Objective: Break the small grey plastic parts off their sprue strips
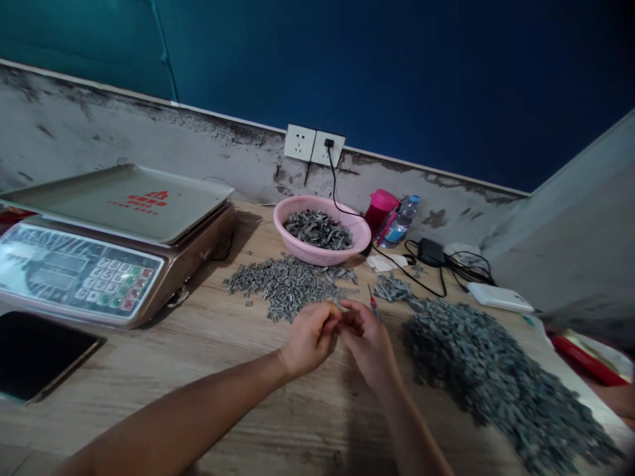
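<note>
Above the wooden table, my left hand (311,337) and my right hand (368,338) meet at the fingertips, both with fingers pinched closed. Whatever lies between them is hidden or too small to make out. Just beyond my left hand spreads a pile of small grey pieces (285,284). Behind that pile, a pink plastic basket (321,256) holds longer grey strips (317,228). To the right of my right hand is a large heap of grey-green pieces (491,363). A thin red-handled tool (373,302) lies just past my right fingers.
A weighing scale (119,238) stands at the left, with a dark tablet or phone (42,354) in front. A pink cup (380,210), a water bottle (401,223), a black adapter (430,252) with cables and a white box (500,297) line the wall.
</note>
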Action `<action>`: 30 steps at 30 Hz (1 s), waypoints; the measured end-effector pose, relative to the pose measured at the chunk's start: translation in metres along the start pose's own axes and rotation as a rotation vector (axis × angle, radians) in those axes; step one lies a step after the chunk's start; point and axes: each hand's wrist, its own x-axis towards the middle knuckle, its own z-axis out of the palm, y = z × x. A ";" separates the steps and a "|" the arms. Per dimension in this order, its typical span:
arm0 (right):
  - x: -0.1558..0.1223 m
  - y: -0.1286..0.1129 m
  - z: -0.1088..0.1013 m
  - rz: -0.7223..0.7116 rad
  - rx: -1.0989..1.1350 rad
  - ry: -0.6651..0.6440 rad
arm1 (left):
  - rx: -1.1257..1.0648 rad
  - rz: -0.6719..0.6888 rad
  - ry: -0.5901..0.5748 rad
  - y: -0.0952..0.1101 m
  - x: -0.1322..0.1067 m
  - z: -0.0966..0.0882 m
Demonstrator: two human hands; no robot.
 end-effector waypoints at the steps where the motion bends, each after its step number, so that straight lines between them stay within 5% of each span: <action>1: 0.000 -0.001 -0.001 0.032 0.040 -0.017 | -0.027 -0.012 -0.006 -0.001 0.000 0.001; 8: 0.001 -0.004 -0.009 0.165 0.411 -0.107 | -0.415 -0.220 -0.010 -0.003 0.001 0.005; 17: 0.002 0.006 -0.009 0.113 0.330 -0.075 | 0.070 0.066 0.004 -0.007 -0.001 0.000; 30: 0.001 0.000 -0.001 0.185 0.507 0.018 | 0.157 0.034 0.062 -0.006 -0.003 0.001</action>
